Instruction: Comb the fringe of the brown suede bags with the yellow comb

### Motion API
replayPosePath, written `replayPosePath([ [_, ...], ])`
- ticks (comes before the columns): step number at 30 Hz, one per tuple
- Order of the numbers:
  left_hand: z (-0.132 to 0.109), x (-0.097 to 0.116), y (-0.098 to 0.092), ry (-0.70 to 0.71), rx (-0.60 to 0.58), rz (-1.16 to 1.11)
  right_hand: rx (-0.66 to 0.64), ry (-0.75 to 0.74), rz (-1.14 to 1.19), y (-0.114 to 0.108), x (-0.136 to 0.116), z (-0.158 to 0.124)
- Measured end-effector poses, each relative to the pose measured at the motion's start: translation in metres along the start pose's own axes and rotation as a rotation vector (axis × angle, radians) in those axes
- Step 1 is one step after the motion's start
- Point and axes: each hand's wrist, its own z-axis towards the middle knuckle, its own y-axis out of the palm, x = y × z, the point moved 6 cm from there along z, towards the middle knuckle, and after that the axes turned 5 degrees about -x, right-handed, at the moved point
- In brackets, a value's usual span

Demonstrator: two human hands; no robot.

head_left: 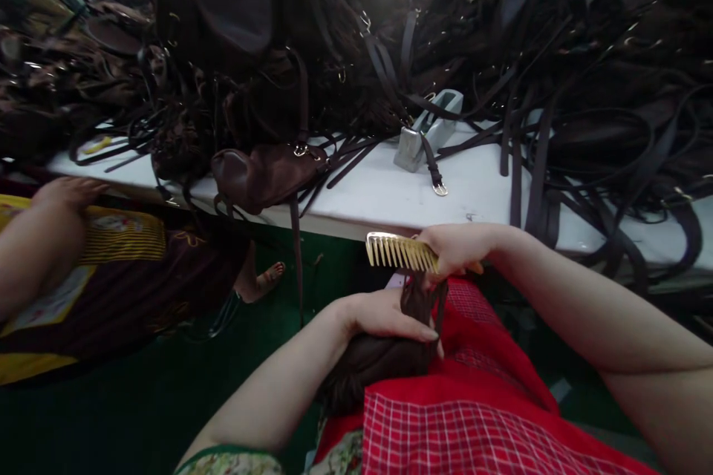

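My right hand [451,249] is closed around a gold-coloured wide-toothed comb [398,251], its teeth pointing down and to the left. Just below, my left hand [393,315] grips a dark brown bag [384,356] that lies on my lap over the red apron [473,401]. Narrow dark straps rise from the bag between my two hands, and the fingers of my right hand are close to them. Part of the bag is hidden under my left hand and forearm.
A white table [379,193] runs across the view, heaped with dark brown bags and straps. On it stands a grey metal tape dispenser-like object [428,130]. One brown bag [267,174] hangs at the front edge. Another person's arm [44,245] is at the left.
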Motion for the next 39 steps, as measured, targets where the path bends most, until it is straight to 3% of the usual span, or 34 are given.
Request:
replayPosePath([
  [4,-0.017,-0.018,-0.022,0.039,0.358,-0.309,0.148,-0.107,0.235,-0.003,0.015,0.012],
  [6,-0.029,-0.022,-0.028,0.056,0.456,-0.380,0.214,-0.172,0.307,-0.001,0.019,0.014],
  [10,-0.035,-0.021,-0.026,0.099,0.433,-0.395,0.292,-0.228,0.255,0.004,0.025,0.015],
  [13,-0.033,-0.022,-0.026,0.113,0.434,-0.431,0.360,-0.255,0.412,-0.002,0.033,0.009],
  [17,-0.039,-0.024,-0.034,0.175,0.499,-0.438,0.715,-0.205,0.533,-0.016,0.047,-0.013],
  [20,-0.049,-0.023,-0.040,0.232,0.578,-0.402,0.757,-0.124,0.380,0.001,0.045,-0.017],
  [22,-0.053,-0.023,-0.040,0.244,0.606,-0.411,0.757,-0.153,0.266,0.015,0.039,-0.014],
  [26,-0.047,-0.020,-0.023,0.194,0.505,-0.427,0.878,-0.226,0.002,0.024,0.033,-0.004],
  [30,-0.041,-0.014,-0.006,0.147,0.380,-0.387,0.823,-0.102,-0.200,0.019,0.043,0.021],
  [34,-0.041,-0.011,0.001,0.147,0.293,-0.319,0.815,0.078,-0.200,0.015,0.063,0.040],
  [39,-0.046,-0.017,-0.003,0.188,0.320,-0.382,0.782,0.120,-0.163,0.022,0.084,0.060],
])
